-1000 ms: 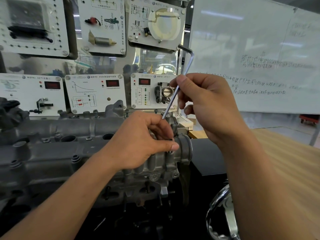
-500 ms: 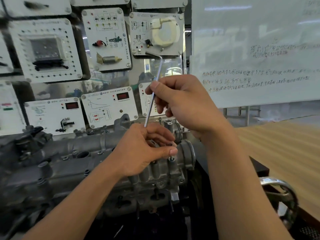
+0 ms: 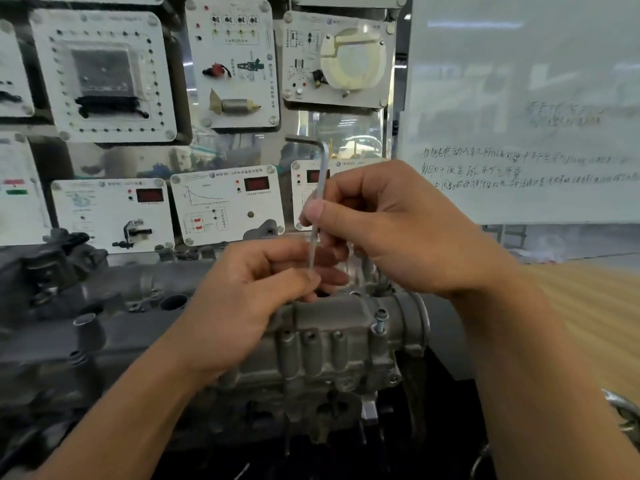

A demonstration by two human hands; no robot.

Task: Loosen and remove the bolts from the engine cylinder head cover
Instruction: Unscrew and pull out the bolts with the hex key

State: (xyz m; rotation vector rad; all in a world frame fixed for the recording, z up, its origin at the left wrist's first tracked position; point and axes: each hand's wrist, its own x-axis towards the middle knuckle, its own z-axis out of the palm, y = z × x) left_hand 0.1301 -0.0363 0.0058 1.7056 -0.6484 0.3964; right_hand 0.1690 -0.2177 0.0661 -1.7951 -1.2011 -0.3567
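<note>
Both grips now pinch the hex key [image 3: 324, 168]: right hand [image 3: 408, 230] mid-shaft, left hand [image 3: 242, 299] raised to tip.

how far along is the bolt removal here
Done: one bolt at the near right corner of the cylinder head cover stands raised out of its boss, loosened but not pulled. In hand: the right hand pinches the hex key upright while the left hand grips its lower end; the tip is hidden, so whether it sits in a bolt is unclear. Left: lifting out that bolt; others are too blurred to judge.
</note>
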